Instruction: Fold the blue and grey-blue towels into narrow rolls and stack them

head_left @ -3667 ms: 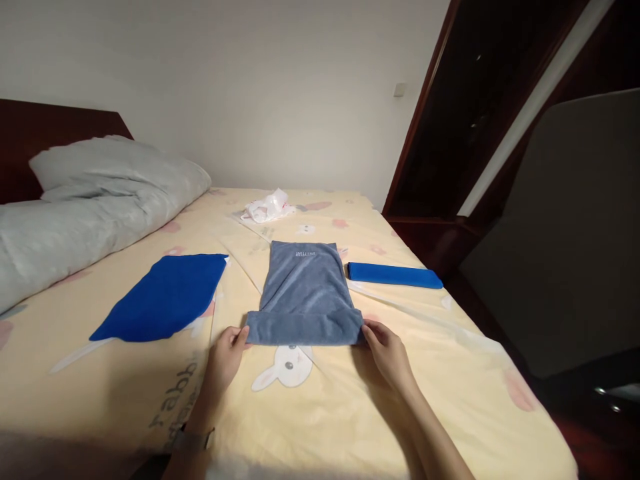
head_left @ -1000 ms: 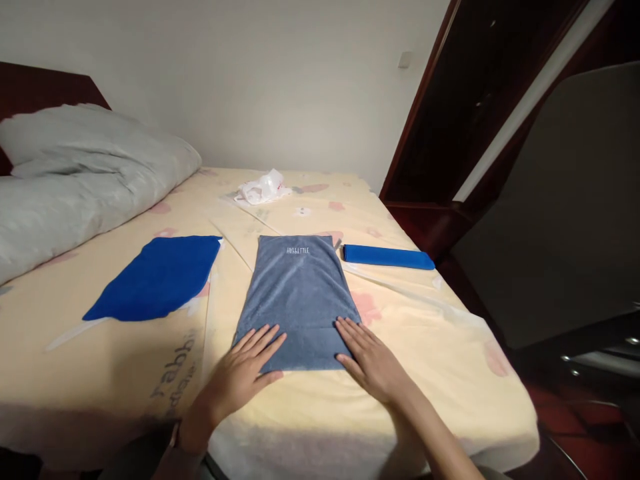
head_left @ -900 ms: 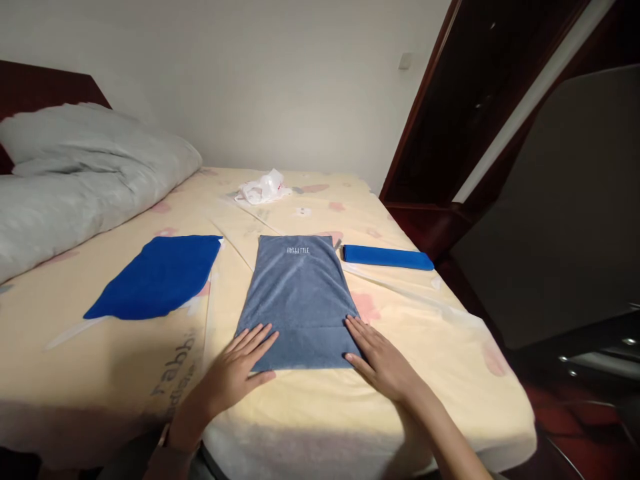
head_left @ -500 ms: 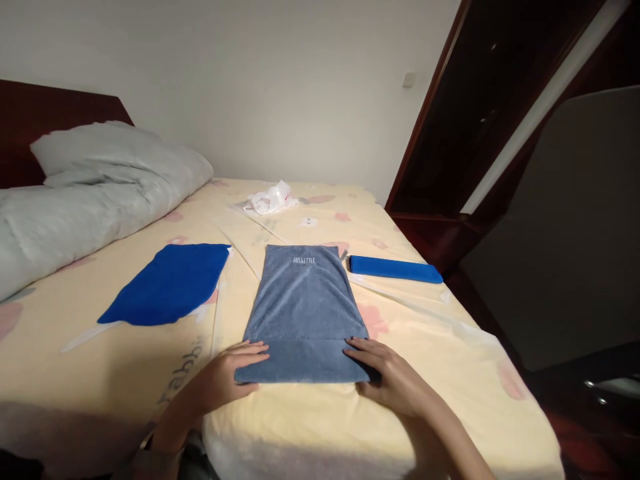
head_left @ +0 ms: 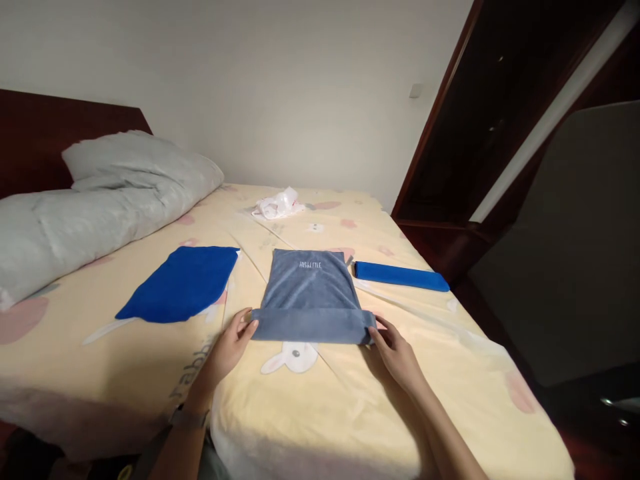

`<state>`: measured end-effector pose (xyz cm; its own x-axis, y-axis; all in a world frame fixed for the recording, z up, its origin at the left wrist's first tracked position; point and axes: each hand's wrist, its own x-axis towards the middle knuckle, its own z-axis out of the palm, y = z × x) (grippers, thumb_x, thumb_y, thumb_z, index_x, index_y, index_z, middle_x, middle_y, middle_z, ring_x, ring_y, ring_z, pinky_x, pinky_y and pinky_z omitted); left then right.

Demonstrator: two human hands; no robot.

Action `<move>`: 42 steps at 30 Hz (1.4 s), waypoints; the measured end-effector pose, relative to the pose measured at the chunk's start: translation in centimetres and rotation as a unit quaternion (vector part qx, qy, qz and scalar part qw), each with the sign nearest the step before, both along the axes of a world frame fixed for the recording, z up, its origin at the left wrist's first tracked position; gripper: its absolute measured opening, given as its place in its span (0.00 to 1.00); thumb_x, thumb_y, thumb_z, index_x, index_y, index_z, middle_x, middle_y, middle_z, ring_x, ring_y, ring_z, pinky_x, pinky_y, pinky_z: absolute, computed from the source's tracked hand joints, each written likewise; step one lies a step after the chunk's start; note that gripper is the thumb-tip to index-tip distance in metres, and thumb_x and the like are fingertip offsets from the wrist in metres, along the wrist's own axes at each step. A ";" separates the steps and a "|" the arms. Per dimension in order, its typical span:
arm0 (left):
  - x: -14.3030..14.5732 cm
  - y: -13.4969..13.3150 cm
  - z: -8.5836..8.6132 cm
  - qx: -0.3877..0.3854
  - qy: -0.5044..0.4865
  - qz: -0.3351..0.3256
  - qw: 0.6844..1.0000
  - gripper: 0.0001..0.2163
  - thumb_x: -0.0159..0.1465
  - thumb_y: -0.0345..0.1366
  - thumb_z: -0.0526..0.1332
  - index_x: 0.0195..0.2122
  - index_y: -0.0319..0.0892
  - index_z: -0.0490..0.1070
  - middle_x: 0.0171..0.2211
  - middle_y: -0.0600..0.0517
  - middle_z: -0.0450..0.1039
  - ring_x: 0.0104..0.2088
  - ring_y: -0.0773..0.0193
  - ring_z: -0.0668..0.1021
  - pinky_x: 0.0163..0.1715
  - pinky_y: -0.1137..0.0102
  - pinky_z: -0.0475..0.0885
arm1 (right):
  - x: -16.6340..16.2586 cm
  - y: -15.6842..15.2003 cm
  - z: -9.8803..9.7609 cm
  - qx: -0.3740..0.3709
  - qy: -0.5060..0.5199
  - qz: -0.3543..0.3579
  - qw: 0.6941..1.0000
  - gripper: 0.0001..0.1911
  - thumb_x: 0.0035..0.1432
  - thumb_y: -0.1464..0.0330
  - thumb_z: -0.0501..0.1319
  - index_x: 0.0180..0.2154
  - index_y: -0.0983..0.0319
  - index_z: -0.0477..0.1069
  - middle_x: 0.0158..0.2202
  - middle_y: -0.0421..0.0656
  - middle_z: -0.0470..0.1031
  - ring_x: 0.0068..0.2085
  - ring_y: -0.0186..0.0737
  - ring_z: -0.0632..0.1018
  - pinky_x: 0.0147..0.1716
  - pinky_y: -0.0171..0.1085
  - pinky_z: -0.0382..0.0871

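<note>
A grey-blue towel (head_left: 310, 283) lies on the bed in front of me, its near end folded over into a broad flat band. White lettering shows near its far edge. My left hand (head_left: 234, 340) grips the left end of the folded band between thumb and fingers. At the opposite end, my right hand (head_left: 394, 343) pinches the band's right corner. Left of the towel, a bright blue cloth (head_left: 180, 283) is spread flat. A second blue cloth (head_left: 403, 276), folded into a narrow strip, lies to the right.
Behind the towel sits a crumpled white plastic bag (head_left: 279, 203). A grey quilt (head_left: 125, 180) is bunched at the left by the dark headboard (head_left: 65, 127). The yellow patterned bedsheet (head_left: 300, 420) falls off at the right edge, beside a dark wooden cabinet (head_left: 435, 180).
The towel's near end has been turned over once more and away from me, so it is shorter and bunny print now shows below it. Both hands moved forward with it.
</note>
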<state>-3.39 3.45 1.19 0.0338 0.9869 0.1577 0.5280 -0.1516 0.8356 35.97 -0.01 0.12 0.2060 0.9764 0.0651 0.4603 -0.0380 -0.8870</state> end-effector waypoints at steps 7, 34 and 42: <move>0.7 1.4 -2.1 0.018 0.029 0.038 0.999 0.26 0.65 0.52 0.58 0.58 0.40 0.63 0.35 0.49 0.76 0.37 0.57 0.81 0.39 0.66 0.75 | -0.2 1.0 -0.8 0.013 -0.075 -0.020 0.997 0.30 0.61 0.52 0.57 0.59 0.61 0.67 0.41 0.48 0.82 0.42 0.52 0.82 0.40 0.45 0.75; 8.1 -2.6 1.7 0.247 0.378 -0.201 0.870 0.25 0.73 0.44 0.52 0.70 0.50 0.52 0.69 0.51 0.56 0.68 0.55 0.61 0.65 0.56 0.60 | -7.4 -0.1 1.2 0.244 -0.373 0.270 0.854 0.28 0.69 0.62 0.55 0.68 0.60 0.56 0.66 0.48 0.61 0.67 0.50 0.62 0.65 0.54 0.60; 3.8 -1.4 -0.4 0.206 0.384 -0.245 0.866 0.28 0.72 0.46 0.53 0.71 0.55 0.46 0.69 0.53 0.54 0.68 0.59 0.60 0.66 0.58 0.58 | -3.2 0.6 -1.2 0.192 -0.391 0.266 0.860 0.33 0.69 0.58 0.56 0.69 0.61 0.51 0.67 0.51 0.59 0.67 0.50 0.63 0.64 0.55 0.62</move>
<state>0.40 2.09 0.74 0.6836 0.6895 0.2394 0.6918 -0.7167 0.0886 32.74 0.56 -1.04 -0.5155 0.7952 0.3192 0.7840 0.5880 -0.1989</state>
